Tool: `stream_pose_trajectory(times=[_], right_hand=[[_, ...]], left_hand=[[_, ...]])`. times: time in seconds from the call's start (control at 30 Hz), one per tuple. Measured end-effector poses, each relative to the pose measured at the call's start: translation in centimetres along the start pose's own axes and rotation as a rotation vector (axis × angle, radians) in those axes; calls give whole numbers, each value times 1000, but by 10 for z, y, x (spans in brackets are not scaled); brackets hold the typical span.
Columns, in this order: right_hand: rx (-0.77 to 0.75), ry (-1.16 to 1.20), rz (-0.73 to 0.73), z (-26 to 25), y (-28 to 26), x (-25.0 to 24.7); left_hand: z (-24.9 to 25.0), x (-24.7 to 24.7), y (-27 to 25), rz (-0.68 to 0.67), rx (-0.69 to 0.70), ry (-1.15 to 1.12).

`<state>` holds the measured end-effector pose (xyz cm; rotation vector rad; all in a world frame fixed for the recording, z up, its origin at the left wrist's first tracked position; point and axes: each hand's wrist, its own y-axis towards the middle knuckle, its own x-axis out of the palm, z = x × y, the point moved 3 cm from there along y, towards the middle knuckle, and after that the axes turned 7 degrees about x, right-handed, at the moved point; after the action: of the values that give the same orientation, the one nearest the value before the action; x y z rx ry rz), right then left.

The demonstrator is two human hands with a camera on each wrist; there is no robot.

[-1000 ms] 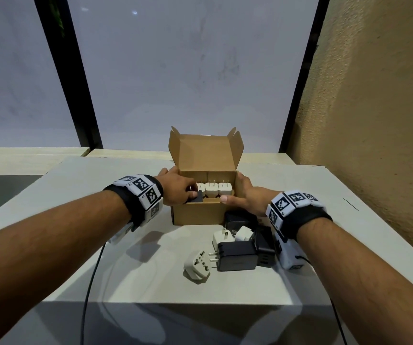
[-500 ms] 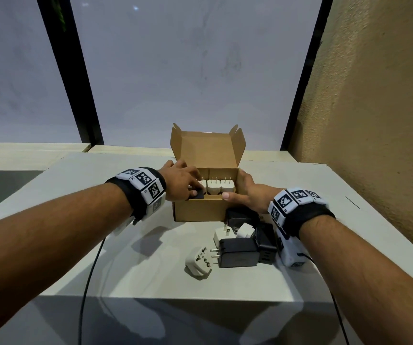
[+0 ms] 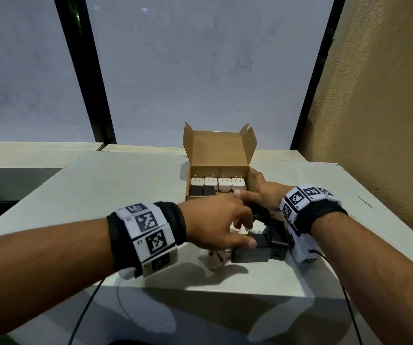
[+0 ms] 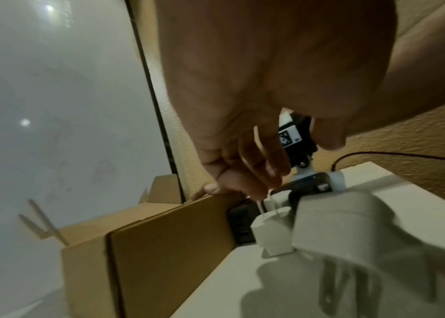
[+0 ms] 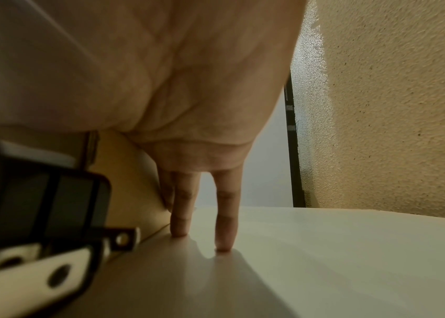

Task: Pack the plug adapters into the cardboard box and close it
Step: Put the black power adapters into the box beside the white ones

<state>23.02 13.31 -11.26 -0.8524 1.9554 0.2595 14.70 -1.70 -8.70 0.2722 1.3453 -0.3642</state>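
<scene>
The open cardboard box [image 3: 220, 148] stands on the white table [image 3: 125, 185] with its lid upright. A row of white adapters [image 3: 218, 184] fills its back, and black adapters [image 3: 201, 191] lie in front at the left. In front of the box lie loose adapters: a black one [image 3: 250, 253], a small white one [image 4: 270, 232] and a white travel adapter [image 3: 215, 261]. My left hand [image 3: 244, 232] hovers over this pile, fingers hanging down to the small white adapter's prongs and gripping nothing. My right hand [image 3: 255, 188] braces the box's right front corner with straight fingers [image 5: 180, 215] reaching the tabletop.
A rough tan wall [image 3: 374, 120] rises close on the right. A frosted window with black frames [image 3: 86, 70] is behind the table. Cables [image 3: 86, 312] hang over the table's near edge. Bare tabletop lies left of the box.
My left hand has left the box's left side and come right and nearer, over the loose adapters. My right hand stays on the box's right corner.
</scene>
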Motion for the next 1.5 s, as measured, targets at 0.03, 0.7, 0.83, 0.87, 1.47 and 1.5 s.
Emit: stream_pose_trajectory(times=[0.03, 0.7, 0.83, 0.87, 1.47, 1.5], right_hand=[[7, -6, 4, 0, 0, 0], [140, -115, 19, 1, -5, -3], [210, -65, 63, 10, 6, 0], [218, -49, 73, 12, 8, 1], [78, -30, -31, 9, 9, 2], [77, -34, -29, 9, 9, 2]], left_hand=[[2, 5, 1, -41, -21, 34], [0, -15, 7, 11, -80, 103], [-19, -38, 9, 144, -115, 108], [-25, -42, 10, 173, -132, 86], [-97, -43, 38, 319, -222, 84], [-97, -42, 39, 311, -216, 83]])
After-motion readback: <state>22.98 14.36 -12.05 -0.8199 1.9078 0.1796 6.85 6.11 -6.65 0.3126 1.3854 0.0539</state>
